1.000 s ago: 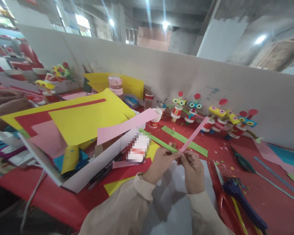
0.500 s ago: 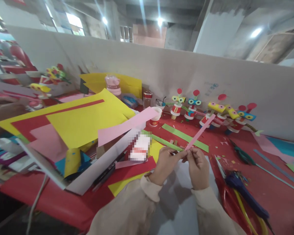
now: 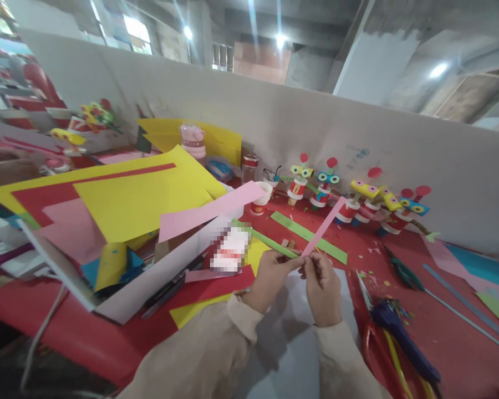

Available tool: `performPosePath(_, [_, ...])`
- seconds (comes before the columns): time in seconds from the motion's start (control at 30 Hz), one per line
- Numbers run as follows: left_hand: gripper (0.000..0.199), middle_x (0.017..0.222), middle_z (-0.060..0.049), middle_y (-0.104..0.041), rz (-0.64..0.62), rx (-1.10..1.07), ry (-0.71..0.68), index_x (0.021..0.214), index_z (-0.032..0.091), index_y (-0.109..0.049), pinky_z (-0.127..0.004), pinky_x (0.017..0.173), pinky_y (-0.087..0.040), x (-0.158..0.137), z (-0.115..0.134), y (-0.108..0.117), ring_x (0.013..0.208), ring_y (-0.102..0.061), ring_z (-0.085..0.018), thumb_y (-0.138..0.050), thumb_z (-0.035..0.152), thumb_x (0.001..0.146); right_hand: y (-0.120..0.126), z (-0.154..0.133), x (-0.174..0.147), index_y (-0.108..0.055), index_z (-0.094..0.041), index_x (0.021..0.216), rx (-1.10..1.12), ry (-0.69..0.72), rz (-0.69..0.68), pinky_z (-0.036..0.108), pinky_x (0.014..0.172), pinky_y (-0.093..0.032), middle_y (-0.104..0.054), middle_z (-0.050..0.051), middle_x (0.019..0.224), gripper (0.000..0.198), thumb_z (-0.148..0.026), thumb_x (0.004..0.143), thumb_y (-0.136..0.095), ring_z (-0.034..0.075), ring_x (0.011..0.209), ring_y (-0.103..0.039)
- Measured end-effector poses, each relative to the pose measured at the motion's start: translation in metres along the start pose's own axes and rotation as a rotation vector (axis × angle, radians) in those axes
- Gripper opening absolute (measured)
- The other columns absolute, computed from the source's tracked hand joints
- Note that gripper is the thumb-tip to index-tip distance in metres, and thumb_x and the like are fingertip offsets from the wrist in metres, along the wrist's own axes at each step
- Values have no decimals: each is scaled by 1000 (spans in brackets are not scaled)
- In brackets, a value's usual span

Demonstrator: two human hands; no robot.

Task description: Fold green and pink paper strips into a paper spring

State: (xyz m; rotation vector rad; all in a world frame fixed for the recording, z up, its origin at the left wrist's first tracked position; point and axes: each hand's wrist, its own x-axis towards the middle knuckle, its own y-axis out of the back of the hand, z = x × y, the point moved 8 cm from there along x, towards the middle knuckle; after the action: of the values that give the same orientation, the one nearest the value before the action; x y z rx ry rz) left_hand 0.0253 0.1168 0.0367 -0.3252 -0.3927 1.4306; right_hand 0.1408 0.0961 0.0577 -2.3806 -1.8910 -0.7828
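My left hand (image 3: 269,278) and my right hand (image 3: 324,288) meet over a white sheet (image 3: 293,332), fingertips pinched together. Between them they grip the ends of two narrow paper strips. The pink paper strip (image 3: 325,226) slants up to the right from my fingers, while the green paper strip (image 3: 270,239) runs up to the left. Where the two ends meet is hidden by my fingertips. A wider green paper piece (image 3: 310,237) lies on the red table just beyond my hands.
Several paper-cup figures (image 3: 298,185) stand along the wall. Scissors with a purple handle (image 3: 403,338) and green-handled pliers (image 3: 403,267) lie at right. At left, a white box (image 3: 166,271) holds yellow sheets (image 3: 145,202) and other paper. Another person's hand (image 3: 8,174) shows at far left.
The whole view has shifted slightly, so my hands and the table appear a little further left. Both hands keep their pinch on the pink and green strips.
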Motion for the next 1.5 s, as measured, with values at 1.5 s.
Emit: performPosePath(1.5, [9,57,2,-52,40,-8,51,64,15,-63,-24,53,-35,0,7,11,54,-45,-9,-68,22,64,-17,1,-5,-63,-19,90,407,-115,-66,29,60,-51,-64,1,71,19,-32,77,-61,13,60,-59])
